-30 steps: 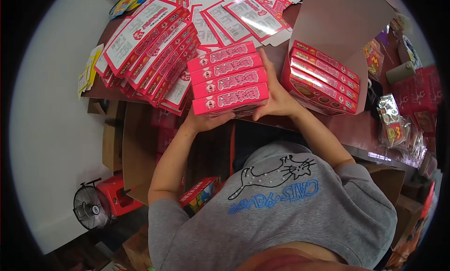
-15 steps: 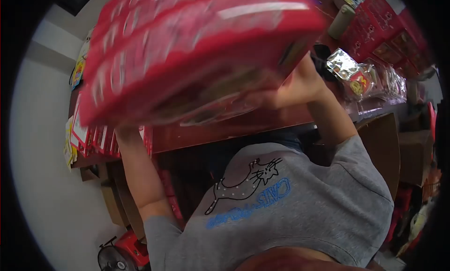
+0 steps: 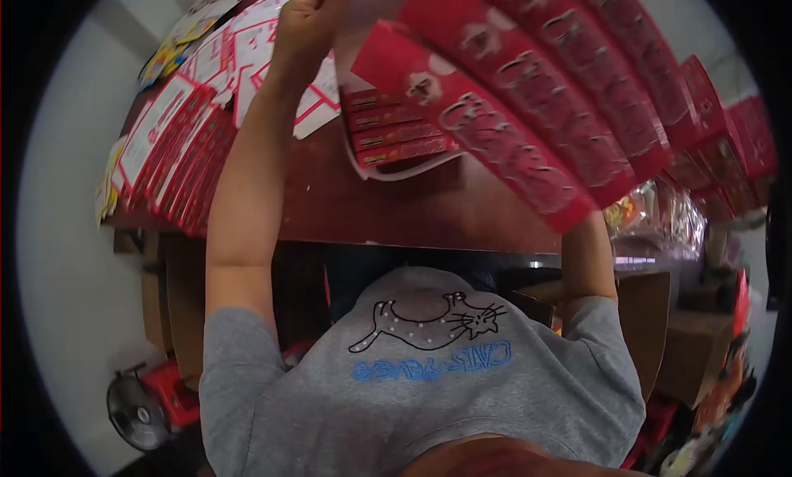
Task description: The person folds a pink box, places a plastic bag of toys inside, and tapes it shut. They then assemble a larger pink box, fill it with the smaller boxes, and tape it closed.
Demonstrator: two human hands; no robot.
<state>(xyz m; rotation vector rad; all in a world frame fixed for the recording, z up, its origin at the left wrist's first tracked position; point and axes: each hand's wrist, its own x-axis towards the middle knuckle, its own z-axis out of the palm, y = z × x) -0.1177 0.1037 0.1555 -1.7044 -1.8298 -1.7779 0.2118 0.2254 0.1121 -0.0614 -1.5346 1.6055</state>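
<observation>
On the head cam I'm counting approx. 4 red boxes (image 3: 540, 97) in the raised stack, 4 more boxes (image 3: 402, 137) inside 1 carton (image 3: 404, 175), plus 1 fan (image 3: 139, 413) & 1 grey tee (image 3: 429, 403). I'm seeing 2 forearms (image 3: 247, 184) but just 1 hand, the L hand (image 3: 307, 11). I'm logging the L-side red-white pile (image 3: 172, 147) as "several", too tightly packed for an exact no.
</observation>
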